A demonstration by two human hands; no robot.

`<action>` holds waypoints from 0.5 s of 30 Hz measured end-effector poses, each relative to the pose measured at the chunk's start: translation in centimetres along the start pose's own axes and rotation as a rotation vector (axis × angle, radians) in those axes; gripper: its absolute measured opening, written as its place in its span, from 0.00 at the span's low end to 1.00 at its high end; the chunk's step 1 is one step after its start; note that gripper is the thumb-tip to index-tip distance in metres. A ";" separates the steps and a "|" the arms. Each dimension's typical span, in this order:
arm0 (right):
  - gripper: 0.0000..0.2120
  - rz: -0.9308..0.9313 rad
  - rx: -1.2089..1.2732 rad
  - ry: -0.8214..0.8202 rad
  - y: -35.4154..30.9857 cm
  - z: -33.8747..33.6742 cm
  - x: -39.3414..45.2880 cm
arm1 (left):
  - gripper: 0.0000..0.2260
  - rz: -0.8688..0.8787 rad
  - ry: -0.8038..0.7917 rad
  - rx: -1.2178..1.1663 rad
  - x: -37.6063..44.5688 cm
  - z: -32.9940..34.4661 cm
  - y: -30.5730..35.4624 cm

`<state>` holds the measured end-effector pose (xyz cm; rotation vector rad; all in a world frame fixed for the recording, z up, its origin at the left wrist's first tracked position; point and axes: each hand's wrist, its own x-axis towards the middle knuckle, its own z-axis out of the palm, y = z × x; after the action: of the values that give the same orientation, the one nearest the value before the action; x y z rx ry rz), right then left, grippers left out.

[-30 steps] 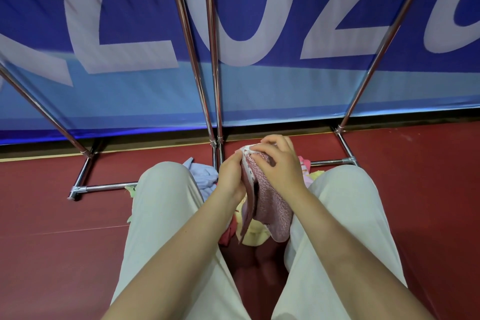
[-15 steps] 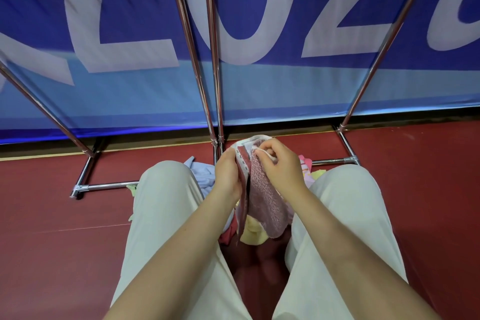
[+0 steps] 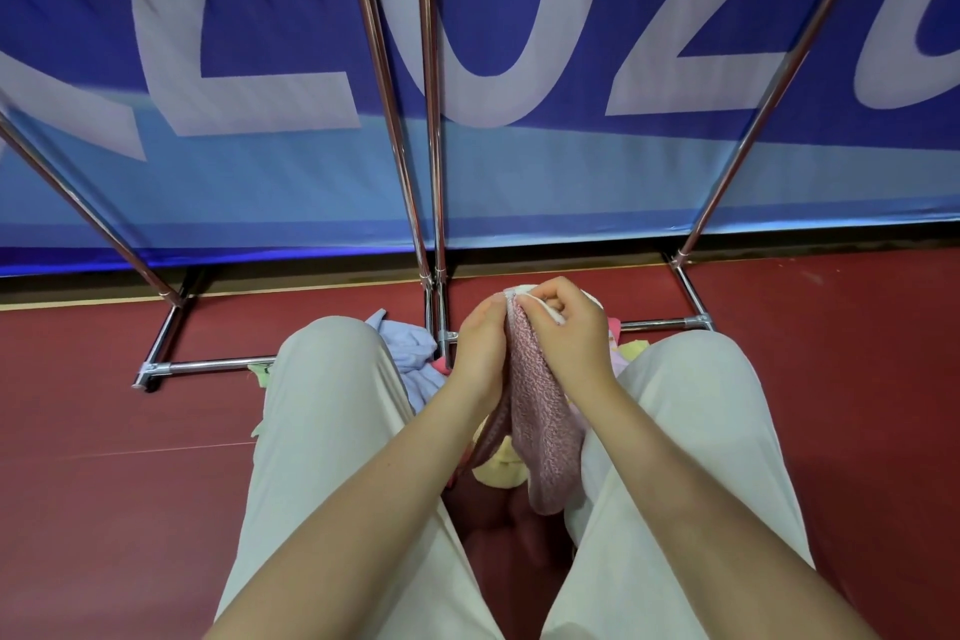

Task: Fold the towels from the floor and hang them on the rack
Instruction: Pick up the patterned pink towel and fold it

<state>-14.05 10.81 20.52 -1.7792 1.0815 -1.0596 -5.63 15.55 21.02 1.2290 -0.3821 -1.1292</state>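
Nearest, at 6 o'clock: two knees in pale trousers (image 3: 332,431), apart, forearms reaching forward between them.

Just beyond, near centre: left hand (image 3: 480,351) and right hand (image 3: 563,333) side by side, both pinching the top edge of a pink towel (image 3: 543,431). Left thumb and fingers clamped on the left of that edge; right fingers curled tight over the white-trimmed corner. Towel hanging down toward 6 o'clock between the knees, narrow and apparently doubled lengthwise, lower end loose. Cannot tell whether the edges line up, since the far layer is hidden.

Under and behind the hands, on the red floor (image 3: 130,457): more cloths in a heap. Pale blue towel (image 3: 410,353) at 10 o'clock of the hands, against the left knee; yellow towel (image 3: 498,468) below the pink one at 6 o'clock; scraps of pink and yellow at 3 o'clock of the right hand, mostly hidden. None of these folded, as far as can be seen.

Farther, 12 o'clock: chrome rack (image 3: 431,120), base bars on the floor, uprights rising out of view. No towel on any visible bar; top rails out of frame, so cannot say for those. Behind it, a blue banner (image 3: 260,172) with large white lettering.

Judged progress: early. One towel mid-fold in hand, hanging not yet done, several left on the floor.
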 end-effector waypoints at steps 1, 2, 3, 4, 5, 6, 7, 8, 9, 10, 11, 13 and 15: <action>0.04 -0.012 -0.020 -0.014 0.1 0.1 0.0 | 0.12 -0.002 -0.011 -0.008 0.0 0.0 0.0; 0.04 -0.030 -0.043 -0.025 0.2 0.2 -0.1 | 0.12 -0.007 -0.019 -0.013 0.0 0.0 -0.1; 0.04 -0.055 -0.069 -0.025 0.4 0.2 -0.1 | 0.13 -0.013 -0.014 -0.020 0.0 0.0 -0.3; 0.03 -0.081 -0.094 -0.017 0.6 0.3 0.0 | 0.13 -0.021 -0.005 -0.024 0.0 0.0 -0.4; 0.04 -0.102 -0.120 -0.010 0.8 0.4 0.0 | 0.13 -0.035 0.000 -0.034 0.0 -0.1 -0.6; 0.06 -0.120 -0.150 -0.018 1.0 0.4 0.1 | 0.12 -0.049 -0.003 -0.044 0.1 -0.1 -0.8; 0.08 -0.143 -0.188 -0.042 1.1 0.5 0.1 | 0.11 -0.062 -0.002 -0.059 0.2 -0.3 -1.0; 0.12 -0.162 -0.224 -0.079 1.2 0.6 0.0 | 0.11 -0.073 0.002 -0.066 0.3 -0.4 -1.2; 0.14 -0.171 -0.248 -0.120 1.3 0.7 -0.1 | 0.11 -0.086 0.003 -0.074 0.4 -0.5 -1.3; 0.16 -0.164 -0.249 -0.153 1.3 0.7 -0.2 | 0.11 -0.098 0.007 -0.078 0.5 -0.6 -1.4; 0.16 -0.145 -0.230 -0.177 1.3 0.7 -0.3 | 0.10 -0.114 0.011 -0.084 0.6 -0.8 -1.5; 0.14 -0.098 -0.173 -0.214 1.0 0.4 -0.4 | 0.09 -0.147 0.021 -0.087 0.6 -0.8 -1.5; 0.12 -0.069 -0.145 -0.254 0.9 0.2 -0.4 | 0.09 -0.148 0.027 -0.096 0.6 -0.9 -1.5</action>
<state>-14.19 10.98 19.55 -2.0173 0.9661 -0.7845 -5.36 15.71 19.18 1.2021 -0.2167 -1.2416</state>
